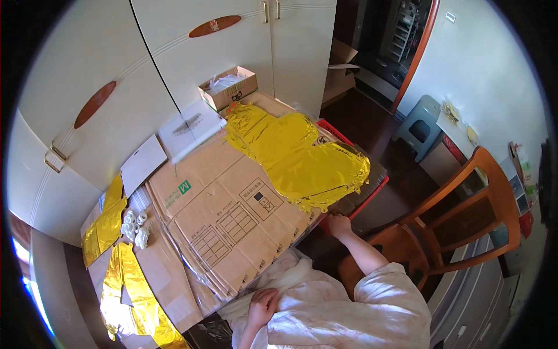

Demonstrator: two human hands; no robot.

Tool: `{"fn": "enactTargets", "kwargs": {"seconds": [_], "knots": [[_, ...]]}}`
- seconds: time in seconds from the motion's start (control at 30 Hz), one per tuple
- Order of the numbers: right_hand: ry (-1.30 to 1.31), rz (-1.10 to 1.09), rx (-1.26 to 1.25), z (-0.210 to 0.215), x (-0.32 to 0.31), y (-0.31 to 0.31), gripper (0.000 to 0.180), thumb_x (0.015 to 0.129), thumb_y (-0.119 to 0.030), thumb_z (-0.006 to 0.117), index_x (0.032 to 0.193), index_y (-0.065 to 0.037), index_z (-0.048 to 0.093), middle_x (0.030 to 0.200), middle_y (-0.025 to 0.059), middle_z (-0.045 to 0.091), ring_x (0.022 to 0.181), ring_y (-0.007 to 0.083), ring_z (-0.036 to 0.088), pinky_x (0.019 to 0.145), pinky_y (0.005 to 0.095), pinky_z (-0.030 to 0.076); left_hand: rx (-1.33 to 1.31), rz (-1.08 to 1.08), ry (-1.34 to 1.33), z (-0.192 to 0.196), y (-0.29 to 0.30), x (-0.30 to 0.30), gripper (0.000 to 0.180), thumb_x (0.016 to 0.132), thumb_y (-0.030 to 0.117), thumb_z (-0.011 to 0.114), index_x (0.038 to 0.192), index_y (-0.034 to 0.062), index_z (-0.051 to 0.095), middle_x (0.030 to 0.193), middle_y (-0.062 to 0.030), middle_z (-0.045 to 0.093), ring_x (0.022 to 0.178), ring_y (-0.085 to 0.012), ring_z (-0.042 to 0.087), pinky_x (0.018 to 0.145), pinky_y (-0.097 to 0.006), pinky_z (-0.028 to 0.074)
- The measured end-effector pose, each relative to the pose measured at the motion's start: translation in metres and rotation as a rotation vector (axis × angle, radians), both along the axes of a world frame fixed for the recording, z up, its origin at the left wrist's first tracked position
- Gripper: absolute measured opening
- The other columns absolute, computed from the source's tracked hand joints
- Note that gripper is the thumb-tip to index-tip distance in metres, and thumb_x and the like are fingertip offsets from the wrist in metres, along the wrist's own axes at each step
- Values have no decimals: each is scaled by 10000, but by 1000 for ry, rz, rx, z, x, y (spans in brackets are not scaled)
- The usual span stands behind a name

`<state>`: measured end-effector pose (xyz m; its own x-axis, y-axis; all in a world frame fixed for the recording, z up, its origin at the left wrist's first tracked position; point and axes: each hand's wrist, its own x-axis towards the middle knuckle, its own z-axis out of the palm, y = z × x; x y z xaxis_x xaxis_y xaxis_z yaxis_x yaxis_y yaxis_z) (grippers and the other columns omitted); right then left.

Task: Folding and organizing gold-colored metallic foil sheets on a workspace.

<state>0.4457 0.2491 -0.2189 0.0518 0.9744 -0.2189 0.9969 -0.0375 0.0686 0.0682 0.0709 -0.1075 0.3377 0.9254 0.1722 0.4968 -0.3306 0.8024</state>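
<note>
— Head view, the only one we have: what could go wrong from here, as we judge it?

— We'd worry about the pile of crinkled yellow-gold foil shapes (pixel 299 157) lying on the flattened brown cardboard sheets (pixel 232 215) that cover the table. The pile's near end overhangs the cardboard edge, right above our right hand (pixel 339 224). A tug at that edge could drag the whole slippery heap off, or crease the foil.

— And the cardboard itself?

— The sheets are loosely stacked and stick out toward us; a knock from our body could shift them, and the small white rolled pieces (pixel 135 227) near the far left edge might roll away.

— What are the fingers doing?

— The right hand reaches up to the table edge, just under the foil's overhang. It looks loosely curled, touching the edge or the foil fringe; we cannot tell which, nor whether it pinches anything.

— The left?

— Our left hand (pixel 263 305) rests low against the pale cream cloth (pixel 302 279) at our lap, fingers bent together and pressed on the fabric, seemingly gripping a fold.
</note>
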Motion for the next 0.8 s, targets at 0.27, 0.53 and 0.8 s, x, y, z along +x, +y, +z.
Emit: {"fn": "enactTargets", "kwargs": {"seconds": [0.27, 0.53, 0.8], "knots": [[-146, 53, 49, -3, 89, -26, 169, 907, -166, 495, 946, -98, 644, 870, 77, 725, 822, 252, 709, 646, 416, 565, -57, -25, 49, 0, 6, 2, 220, 824, 76, 660, 1028, 1, 696, 1027, -157, 696, 970, -335, 643, 886, -419, 502], [-221, -81, 27, -13, 145, -23, 132, 898, -161, 498, 957, -141, 615, 869, 63, 722, 777, 234, 718, 636, 395, 567, -77, -19, 75, 2, 3, 3, 231, 821, 89, 664, 1034, 5, 695, 1023, -157, 693, 978, -333, 638, 897, -416, 495], [-228, -116, 46, -24, 169, -25, 150, 910, -155, 480, 985, -149, 610, 890, 54, 705, 797, 226, 718, 635, 391, 571, -92, -13, 89, -3, 4, 6, 229, 827, 110, 672, 1030, 9, 698, 1024, -152, 694, 975, -331, 637, 893, -415, 495]]}}
